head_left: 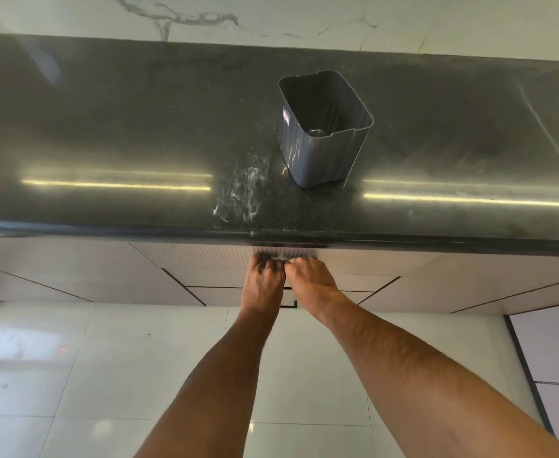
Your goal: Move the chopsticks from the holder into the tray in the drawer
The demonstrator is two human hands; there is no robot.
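The grey ribbed chopstick holder (317,150) stands upright on the black countertop (112,127), right of centre, and no chopsticks show inside it. Below the counter's front edge, my left hand (264,279) and my right hand (311,280) sit side by side on the top edge of the pale drawer front (205,262). The fingers of both hands are curled over that edge, with the fingertips hidden under the counter lip. The drawer looks flush with the cabinet. Its inside, the tray and the chopsticks are out of sight.
A smeared white patch (245,193) lies on the counter just left of the holder. More pale cabinet fronts (436,279) run to either side of the drawer. White floor tiles (73,375) lie beneath my arms, and a marble wall (271,18) backs the counter.
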